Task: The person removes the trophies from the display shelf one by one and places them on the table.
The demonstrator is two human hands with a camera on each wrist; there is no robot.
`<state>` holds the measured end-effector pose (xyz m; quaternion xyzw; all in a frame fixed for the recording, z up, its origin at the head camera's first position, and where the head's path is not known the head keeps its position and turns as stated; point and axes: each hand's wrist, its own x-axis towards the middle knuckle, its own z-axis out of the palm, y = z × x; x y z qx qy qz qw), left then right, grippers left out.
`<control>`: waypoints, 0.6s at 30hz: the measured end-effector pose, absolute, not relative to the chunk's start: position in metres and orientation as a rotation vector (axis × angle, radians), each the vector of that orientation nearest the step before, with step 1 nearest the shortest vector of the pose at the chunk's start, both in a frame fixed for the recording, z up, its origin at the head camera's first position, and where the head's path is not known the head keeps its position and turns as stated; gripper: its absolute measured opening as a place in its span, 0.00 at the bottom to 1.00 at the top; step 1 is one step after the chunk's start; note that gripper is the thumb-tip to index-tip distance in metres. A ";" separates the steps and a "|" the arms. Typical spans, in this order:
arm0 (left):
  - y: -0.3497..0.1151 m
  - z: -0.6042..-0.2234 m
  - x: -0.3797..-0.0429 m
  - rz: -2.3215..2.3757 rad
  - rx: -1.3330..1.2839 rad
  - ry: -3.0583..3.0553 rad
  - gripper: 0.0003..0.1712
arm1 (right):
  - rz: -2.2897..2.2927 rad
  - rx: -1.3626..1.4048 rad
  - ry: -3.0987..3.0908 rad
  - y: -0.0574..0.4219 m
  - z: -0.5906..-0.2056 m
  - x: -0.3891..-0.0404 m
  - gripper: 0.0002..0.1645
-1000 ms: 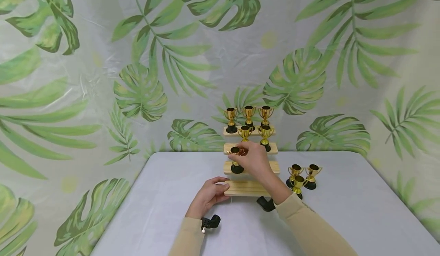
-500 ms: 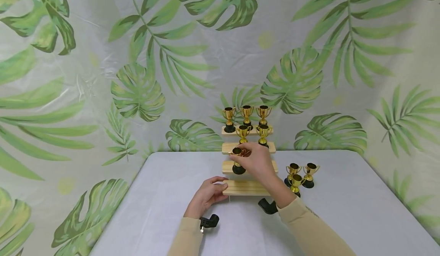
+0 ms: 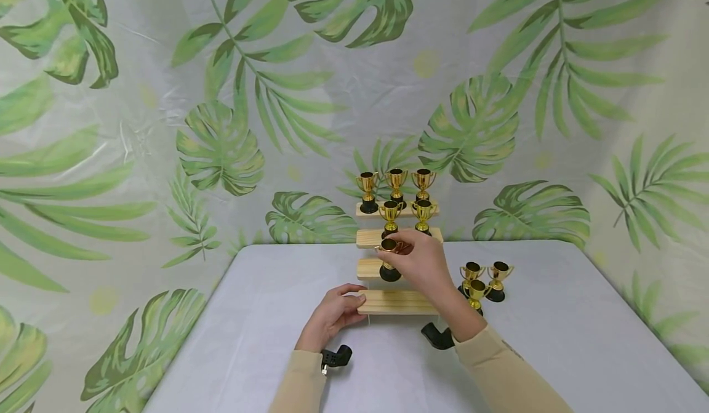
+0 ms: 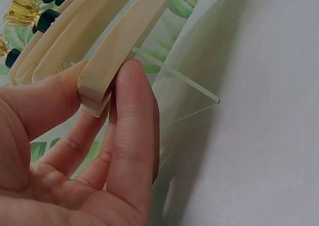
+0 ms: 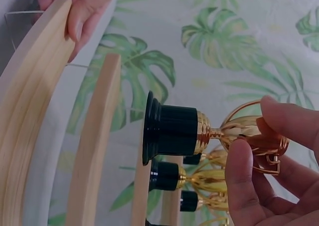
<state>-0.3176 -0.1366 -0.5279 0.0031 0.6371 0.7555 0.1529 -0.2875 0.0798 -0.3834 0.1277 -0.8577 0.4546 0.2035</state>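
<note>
My right hand (image 3: 423, 265) pinches a small gold trophy cup (image 3: 389, 259) by its bowl, thumb and fingers around the rim and handles. In the right wrist view the cup's black base (image 5: 172, 129) stands slightly off the second-lowest wooden step (image 5: 97, 141). My left hand (image 3: 333, 314) grips the left end of the lowest step (image 3: 396, 302), thumb on top and fingers beneath. The left wrist view shows that step's end (image 4: 94, 89) between thumb and forefinger, beside a clear plastic support (image 4: 174, 74). Two gold trophies (image 3: 423, 213) stand on the step above the held one.
Three more trophies (image 3: 396, 182) line the top step (image 3: 406, 210). To the right of the stand, another three trophies (image 3: 496, 277) sit grouped on the white-covered table (image 3: 266, 314). A leaf-print curtain (image 3: 310, 124) hangs behind. Black cameras (image 3: 336, 356) are worn on both wrists.
My right hand has shifted the held trophy a little to the right along the second-lowest step. The left hand keeps its grip on the lowest step.
</note>
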 end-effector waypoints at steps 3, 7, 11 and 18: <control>-0.136 -0.529 -0.318 2.170 0.014 1.823 0.21 | 1.284 0.358 -2.380 0.083 -0.384 -0.285 0.24; -0.137 -0.530 -0.317 2.175 0.015 1.808 0.22 | 1.299 0.347 -2.362 0.089 -0.382 -0.281 0.24; -0.137 -0.529 -0.317 2.176 0.017 1.797 0.23 | 1.295 0.324 -2.361 0.094 -0.381 -0.279 0.25; -0.138 -0.528 -0.317 2.186 0.022 1.785 0.23 | 1.296 0.303 -2.366 0.106 -0.383 -0.277 0.25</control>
